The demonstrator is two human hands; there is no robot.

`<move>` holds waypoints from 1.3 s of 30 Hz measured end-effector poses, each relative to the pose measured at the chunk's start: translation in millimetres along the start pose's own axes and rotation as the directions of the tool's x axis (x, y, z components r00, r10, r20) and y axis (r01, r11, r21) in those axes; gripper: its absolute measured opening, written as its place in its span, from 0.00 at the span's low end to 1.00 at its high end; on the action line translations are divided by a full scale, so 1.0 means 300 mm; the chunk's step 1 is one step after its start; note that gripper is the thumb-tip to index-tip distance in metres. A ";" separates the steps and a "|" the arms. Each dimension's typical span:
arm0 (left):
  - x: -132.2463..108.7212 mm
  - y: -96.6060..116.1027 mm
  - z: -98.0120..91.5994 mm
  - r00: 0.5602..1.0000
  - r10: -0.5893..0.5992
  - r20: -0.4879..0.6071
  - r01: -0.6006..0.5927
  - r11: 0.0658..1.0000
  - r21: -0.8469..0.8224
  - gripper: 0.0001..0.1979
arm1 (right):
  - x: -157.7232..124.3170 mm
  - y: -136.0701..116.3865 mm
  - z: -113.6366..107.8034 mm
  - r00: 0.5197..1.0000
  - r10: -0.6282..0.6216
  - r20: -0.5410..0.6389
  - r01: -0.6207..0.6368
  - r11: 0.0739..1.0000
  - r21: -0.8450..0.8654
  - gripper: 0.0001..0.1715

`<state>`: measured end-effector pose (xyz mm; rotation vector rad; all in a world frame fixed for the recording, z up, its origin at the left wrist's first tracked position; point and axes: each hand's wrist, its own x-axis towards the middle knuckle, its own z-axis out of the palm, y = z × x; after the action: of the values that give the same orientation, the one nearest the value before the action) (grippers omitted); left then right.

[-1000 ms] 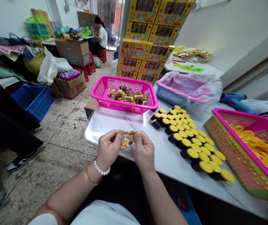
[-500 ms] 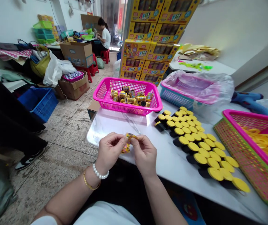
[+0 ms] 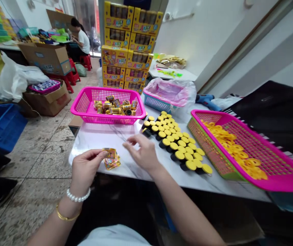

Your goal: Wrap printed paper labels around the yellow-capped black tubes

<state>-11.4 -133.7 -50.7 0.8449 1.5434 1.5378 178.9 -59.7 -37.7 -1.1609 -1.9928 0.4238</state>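
A small yellow printed label (image 3: 109, 152) is pinched between the thumb and fingers of my left hand (image 3: 88, 165), flat and tilted up over the table's near edge. Just below it lies a small pile of similar printed labels (image 3: 112, 163). My right hand (image 3: 143, 153) hovers over the white table with fingers curled and apart, and nothing shows in them. It is nearest to the rows of black cups with yellow lids (image 3: 173, 147). Beyond both hands stands a pink basket (image 3: 84, 118) holding several small rolls in yellow printed wrapping (image 3: 115, 110).
On the right, a pink basket (image 3: 196, 119) with yellow rings (image 3: 235, 150) rests on a green one. A plastic-lined blue basket (image 3: 159, 103) stands behind the cups. Yellow boxes (image 3: 120, 48) are stacked at the back. Two other people are partly in view, one seated far left, one in black at right.
My hands have come apart: the left keeps a label, while the right has moved away rightward. The view has turned right, and a dark-clothed figure now shows beside the right basket.
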 end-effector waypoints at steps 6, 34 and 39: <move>0.029 0.036 -0.037 0.957 -0.230 0.174 0.269 0.932 -0.245 0.19 | 0.113 0.131 -0.026 0.944 0.330 0.006 -0.215 0.630 -0.746 0.14; 0.071 0.022 0.072 0.743 -0.381 0.550 0.620 0.701 -0.352 0.13 | -0.105 -0.028 0.077 0.937 0.318 0.141 -0.278 0.444 0.852 0.20; 0.079 0.019 0.077 0.717 -0.401 0.570 0.648 0.684 -0.335 0.10 | -0.113 -0.039 0.058 0.952 0.303 0.036 -0.236 0.655 0.717 0.16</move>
<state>-2.8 -101.7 -45.9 0.3318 0.8411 1.1032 168.5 -92.8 -57.1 -0.9221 -1.3384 1.1720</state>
